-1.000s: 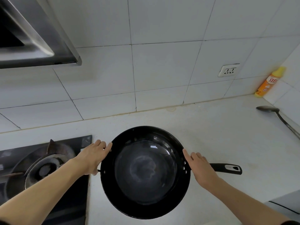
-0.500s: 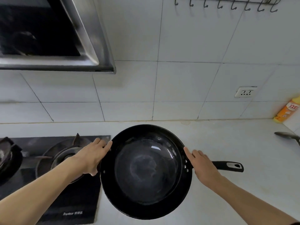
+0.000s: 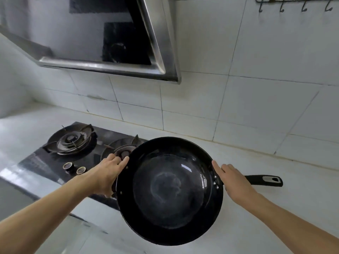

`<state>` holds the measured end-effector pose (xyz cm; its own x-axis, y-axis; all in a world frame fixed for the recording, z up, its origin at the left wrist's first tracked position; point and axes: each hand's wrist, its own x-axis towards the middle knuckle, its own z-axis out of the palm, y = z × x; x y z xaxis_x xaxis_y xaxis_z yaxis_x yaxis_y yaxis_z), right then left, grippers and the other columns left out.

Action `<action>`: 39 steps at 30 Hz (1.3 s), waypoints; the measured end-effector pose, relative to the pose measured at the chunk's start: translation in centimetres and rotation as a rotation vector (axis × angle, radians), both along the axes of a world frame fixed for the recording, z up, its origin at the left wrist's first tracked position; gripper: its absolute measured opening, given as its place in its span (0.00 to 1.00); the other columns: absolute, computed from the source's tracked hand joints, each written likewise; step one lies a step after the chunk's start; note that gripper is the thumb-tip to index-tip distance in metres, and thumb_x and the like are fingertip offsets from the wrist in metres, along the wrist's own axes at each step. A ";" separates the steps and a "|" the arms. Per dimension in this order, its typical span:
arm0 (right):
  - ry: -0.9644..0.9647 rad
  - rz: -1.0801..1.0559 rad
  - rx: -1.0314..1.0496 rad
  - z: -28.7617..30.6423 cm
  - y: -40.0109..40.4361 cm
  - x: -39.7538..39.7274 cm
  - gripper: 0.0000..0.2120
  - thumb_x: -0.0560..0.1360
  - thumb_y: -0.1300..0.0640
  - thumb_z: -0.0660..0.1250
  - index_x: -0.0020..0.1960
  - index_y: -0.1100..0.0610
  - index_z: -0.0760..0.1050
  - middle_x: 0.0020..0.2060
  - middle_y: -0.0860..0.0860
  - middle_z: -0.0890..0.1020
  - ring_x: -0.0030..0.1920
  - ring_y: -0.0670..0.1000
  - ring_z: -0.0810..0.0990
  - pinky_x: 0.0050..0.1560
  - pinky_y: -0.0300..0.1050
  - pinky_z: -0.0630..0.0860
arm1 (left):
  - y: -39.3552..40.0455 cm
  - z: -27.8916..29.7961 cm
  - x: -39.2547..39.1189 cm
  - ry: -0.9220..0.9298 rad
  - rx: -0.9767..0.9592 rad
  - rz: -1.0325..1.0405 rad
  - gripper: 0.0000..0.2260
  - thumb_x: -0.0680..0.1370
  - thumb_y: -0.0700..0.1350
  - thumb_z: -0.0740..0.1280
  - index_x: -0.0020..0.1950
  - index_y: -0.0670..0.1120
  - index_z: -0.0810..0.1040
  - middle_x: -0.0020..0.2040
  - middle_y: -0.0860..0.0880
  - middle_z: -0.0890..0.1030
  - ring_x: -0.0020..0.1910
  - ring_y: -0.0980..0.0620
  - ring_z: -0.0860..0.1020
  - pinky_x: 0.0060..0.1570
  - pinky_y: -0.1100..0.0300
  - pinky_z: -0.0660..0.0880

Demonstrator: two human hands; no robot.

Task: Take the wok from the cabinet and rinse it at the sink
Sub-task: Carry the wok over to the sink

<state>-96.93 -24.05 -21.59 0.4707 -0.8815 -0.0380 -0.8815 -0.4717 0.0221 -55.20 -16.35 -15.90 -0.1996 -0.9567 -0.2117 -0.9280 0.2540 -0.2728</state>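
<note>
Wok [image 3: 169, 189]: probably heavy, rigid, slick. Left hand [image 3: 108, 175] gripping rim at nine o'clock; right hand [image 3: 233, 177] on handle root at three, fingers fairly straight.

Black glass two-burner gas stove [image 3: 60, 158] set in white countertop [image 3: 302, 198]; steel range hood [image 3: 102, 65] above; wall hook rail [image 3: 293, 4] upper right.

Left of the wok [image 3: 169, 191], the gas stove [image 3: 73, 153] with raised burner grates blocks low passage; the range hood [image 3: 110, 43] overhangs it. Right of the wok, bare table [image 3: 302, 208] lies open.
</note>
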 end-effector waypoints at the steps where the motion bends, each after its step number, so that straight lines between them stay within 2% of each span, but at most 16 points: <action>1: -0.007 0.028 0.002 0.1 -0.1 0.6 0.45 0.69 0.74 0.61 0.79 0.56 0.43 0.57 0.51 0.71 0.56 0.52 0.68 0.49 0.40 0.62 | 1.2 0.3 0.3 0.001 -0.005 0.027 0.55 0.62 0.59 0.74 0.78 0.43 0.46 0.63 0.49 0.68 0.59 0.49 0.65 0.53 0.61 0.67; 6: -0.022 0.172 -0.011 1.3 0.3 5.5 0.45 0.70 0.73 0.62 0.79 0.55 0.42 0.57 0.50 0.70 0.56 0.51 0.67 0.48 0.39 0.60 | 7.5 1.3 3.6 0.005 -0.028 0.174 0.57 0.59 0.54 0.76 0.78 0.43 0.47 0.62 0.48 0.69 0.58 0.49 0.66 0.62 0.58 0.68; 9: -0.015 0.255 -0.021 2.1 0.8 9.3 0.46 0.70 0.73 0.62 0.79 0.54 0.41 0.56 0.49 0.69 0.52 0.49 0.65 0.47 0.39 0.61 | 11.7 2.3 6.0 0.031 -0.045 0.260 0.58 0.57 0.53 0.77 0.78 0.42 0.47 0.63 0.48 0.67 0.57 0.48 0.66 0.61 0.59 0.68; 12: -0.015 0.331 -0.052 2.9 1.8 13.8 0.47 0.69 0.73 0.62 0.79 0.54 0.41 0.55 0.49 0.69 0.50 0.48 0.62 0.46 0.39 0.60 | 15.8 2.9 9.0 0.045 -0.063 0.341 0.59 0.56 0.53 0.76 0.79 0.43 0.47 0.59 0.48 0.70 0.54 0.48 0.66 0.58 0.58 0.69; 16: -0.034 0.425 -0.082 3.9 4.2 20.1 0.46 0.71 0.73 0.63 0.79 0.54 0.42 0.61 0.50 0.70 0.59 0.50 0.67 0.50 0.38 0.65 | 21.5 3.3 13.8 0.054 -0.058 0.446 0.58 0.56 0.54 0.75 0.78 0.45 0.44 0.57 0.51 0.69 0.52 0.51 0.63 0.56 0.58 0.70; 18: -0.021 0.469 -0.109 4.5 5.6 23.6 0.45 0.72 0.72 0.63 0.79 0.54 0.42 0.60 0.50 0.70 0.59 0.50 0.68 0.50 0.37 0.65 | 24.4 3.4 16.4 0.059 -0.050 0.484 0.58 0.57 0.55 0.75 0.77 0.47 0.43 0.56 0.52 0.68 0.51 0.52 0.62 0.56 0.58 0.70; 23: -0.029 0.554 -0.115 5.3 10.1 33.4 0.44 0.72 0.72 0.61 0.79 0.52 0.41 0.59 0.49 0.70 0.59 0.49 0.68 0.46 0.37 0.64 | 32.2 4.1 23.3 0.108 -0.073 0.583 0.57 0.58 0.53 0.76 0.77 0.47 0.44 0.56 0.52 0.68 0.54 0.51 0.64 0.57 0.59 0.70; 29: -0.040 0.697 -0.148 5.8 15.4 44.4 0.43 0.71 0.72 0.60 0.79 0.54 0.44 0.54 0.50 0.71 0.54 0.51 0.69 0.51 0.40 0.70 | 41.1 4.3 30.5 0.102 -0.136 0.691 0.56 0.60 0.51 0.77 0.78 0.45 0.47 0.59 0.50 0.69 0.56 0.51 0.65 0.54 0.63 0.68; 34: -0.072 0.814 -0.146 6.5 18.6 51.8 0.42 0.70 0.72 0.59 0.79 0.56 0.48 0.55 0.54 0.72 0.52 0.53 0.71 0.49 0.42 0.71 | 46.6 4.1 35.9 0.097 -0.144 0.791 0.57 0.59 0.52 0.77 0.78 0.46 0.44 0.58 0.52 0.68 0.54 0.53 0.62 0.58 0.61 0.69; 39: -0.070 0.874 -0.127 6.3 19.7 59.0 0.42 0.71 0.72 0.59 0.79 0.54 0.46 0.50 0.50 0.70 0.50 0.51 0.69 0.48 0.43 0.73 | 50.0 3.3 40.5 0.099 -0.139 0.877 0.60 0.60 0.56 0.78 0.79 0.45 0.42 0.62 0.51 0.68 0.59 0.51 0.64 0.62 0.62 0.67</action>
<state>-37.97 -4.31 -15.32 0.9754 -0.2015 0.0899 -0.2086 -0.9748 0.0790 -14.68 33.65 -12.57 0.6045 -0.7898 -0.1034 -0.7941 -0.5874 -0.1562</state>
